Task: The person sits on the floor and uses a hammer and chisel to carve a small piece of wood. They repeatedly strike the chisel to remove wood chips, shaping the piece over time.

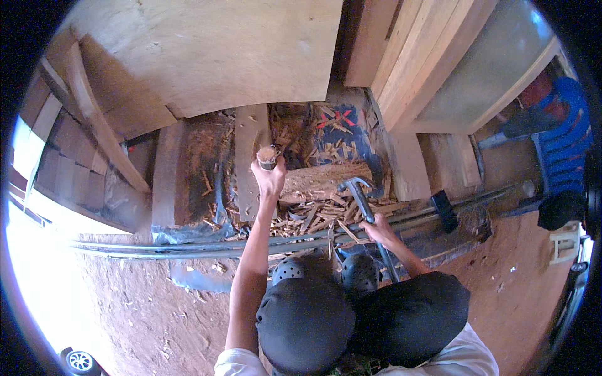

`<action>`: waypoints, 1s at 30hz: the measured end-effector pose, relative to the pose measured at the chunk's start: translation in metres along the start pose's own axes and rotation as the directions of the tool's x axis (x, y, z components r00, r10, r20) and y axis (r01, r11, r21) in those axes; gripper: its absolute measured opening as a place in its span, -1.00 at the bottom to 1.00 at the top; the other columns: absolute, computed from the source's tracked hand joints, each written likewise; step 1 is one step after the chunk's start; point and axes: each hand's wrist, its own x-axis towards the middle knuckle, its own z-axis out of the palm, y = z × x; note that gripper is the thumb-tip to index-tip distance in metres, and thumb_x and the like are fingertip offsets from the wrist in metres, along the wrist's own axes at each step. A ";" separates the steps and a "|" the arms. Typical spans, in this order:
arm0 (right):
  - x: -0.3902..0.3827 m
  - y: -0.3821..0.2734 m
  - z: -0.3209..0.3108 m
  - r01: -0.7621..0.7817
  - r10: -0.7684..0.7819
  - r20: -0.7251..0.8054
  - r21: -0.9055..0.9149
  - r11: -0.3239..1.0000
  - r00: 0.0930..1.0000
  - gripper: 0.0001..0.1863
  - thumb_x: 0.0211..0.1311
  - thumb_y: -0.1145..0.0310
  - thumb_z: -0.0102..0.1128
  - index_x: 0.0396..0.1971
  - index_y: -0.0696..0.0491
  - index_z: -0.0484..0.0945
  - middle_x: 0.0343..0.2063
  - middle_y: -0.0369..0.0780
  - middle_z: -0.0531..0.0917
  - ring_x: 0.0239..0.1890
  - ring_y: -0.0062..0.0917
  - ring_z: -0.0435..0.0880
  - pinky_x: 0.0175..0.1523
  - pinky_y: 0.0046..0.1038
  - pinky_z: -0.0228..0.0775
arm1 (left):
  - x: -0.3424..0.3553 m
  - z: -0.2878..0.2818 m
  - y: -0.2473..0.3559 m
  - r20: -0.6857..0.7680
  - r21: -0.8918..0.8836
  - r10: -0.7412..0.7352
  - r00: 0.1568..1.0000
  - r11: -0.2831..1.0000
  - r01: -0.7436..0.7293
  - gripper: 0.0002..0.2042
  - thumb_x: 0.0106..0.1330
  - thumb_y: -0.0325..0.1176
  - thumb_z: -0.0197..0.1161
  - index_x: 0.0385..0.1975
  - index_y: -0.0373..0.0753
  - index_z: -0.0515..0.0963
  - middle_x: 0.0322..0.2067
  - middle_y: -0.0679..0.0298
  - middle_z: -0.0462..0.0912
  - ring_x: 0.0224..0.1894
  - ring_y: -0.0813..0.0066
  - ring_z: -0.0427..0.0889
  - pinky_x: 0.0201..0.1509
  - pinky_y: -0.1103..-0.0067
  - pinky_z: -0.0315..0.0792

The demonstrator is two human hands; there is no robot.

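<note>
My left hand (pixel 269 179) reaches forward, closed around a short, round, dark-sided piece with a pale brown top (pixel 268 152); whether it is a small container or a block of wood I cannot tell. Beneath it runs a wooden plank (pixel 251 128). My right hand (pixel 378 229) grips the handle of a claw hammer (pixel 362 199), its metal head raised above the wood scraps. A thick rough log (pixel 329 178) lies between my hands, just past a heap of split wood chips (pixel 313 216). My shoes (pixel 360 273) are close below the hammer.
Long metal pipes (pixel 157 252) cross in front of my feet. A black phone (pixel 444 211) rests on them at the right, beside coiled wire (pixel 475 222). Large plywood sheets (pixel 219 50) and upright boards (pixel 433 53) stand beyond. A blue striped shape (pixel 567 135) is far right.
</note>
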 end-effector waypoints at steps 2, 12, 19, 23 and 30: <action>0.005 0.017 0.002 -0.008 0.008 -0.023 -0.004 1.000 1.000 -0.74 -0.04 0.36 0.18 -0.74 0.04 0.29 -0.86 -0.37 0.33 -0.87 -0.70 0.25 -0.78 -0.58 0.05 | -0.003 0.001 -0.004 -0.055 0.020 0.023 0.998 1.000 -0.022 -0.84 -0.07 -0.47 0.18 -0.51 -0.33 0.35 -0.61 0.29 0.43 -0.68 0.61 0.38 -0.62 0.66 0.32; 0.014 0.060 0.012 -0.056 0.024 -0.192 -0.167 0.984 0.981 -0.55 -0.05 0.01 0.12 -0.46 0.18 0.48 -0.55 -0.05 0.53 -0.43 -0.24 0.51 -0.29 -0.29 0.30 | -0.009 -0.017 -0.013 -0.175 -0.141 -0.058 0.983 0.989 0.033 -0.75 0.02 -0.49 0.18 -0.32 -0.22 0.29 -0.67 0.37 0.37 -0.72 0.67 0.30 -0.72 0.71 0.21; 0.018 0.091 0.018 -0.053 0.011 -0.198 -0.209 0.977 0.980 -0.55 -0.05 0.04 0.10 -0.55 0.22 0.42 -0.56 0.01 0.50 -0.44 -0.20 0.50 -0.30 -0.24 0.28 | -0.026 -0.024 0.006 -0.587 -0.342 -0.130 0.799 0.934 -0.099 -0.79 -0.05 -0.62 0.10 -0.62 -0.19 0.19 -0.78 0.39 0.24 -0.79 0.67 0.14 -0.77 0.69 0.03; 0.019 0.088 0.016 -0.093 0.058 -0.171 -0.204 0.975 0.984 -0.56 -0.06 0.07 0.12 -0.52 0.23 0.41 -0.58 -0.01 0.50 -0.46 -0.21 0.50 -0.32 -0.25 0.29 | -0.030 -0.044 0.010 -0.569 -0.483 -0.220 0.792 0.870 -0.105 -0.79 0.06 -0.58 0.04 -0.63 -0.13 0.17 -0.79 0.44 0.15 -0.77 0.69 0.07 -0.73 0.67 -0.02; 0.010 0.071 0.009 -0.121 0.122 -0.065 0.015 0.992 0.990 -0.61 -0.05 0.10 0.12 -0.46 0.18 0.44 -0.63 -0.16 0.51 -0.56 -0.37 0.49 -0.42 -0.31 0.30 | -0.032 -0.047 0.010 -0.350 -0.458 -0.083 0.933 0.884 -0.092 -0.79 0.09 -0.56 0.01 -0.64 -0.12 0.15 -0.80 0.45 0.11 -0.79 0.70 0.04 -0.74 0.71 -0.03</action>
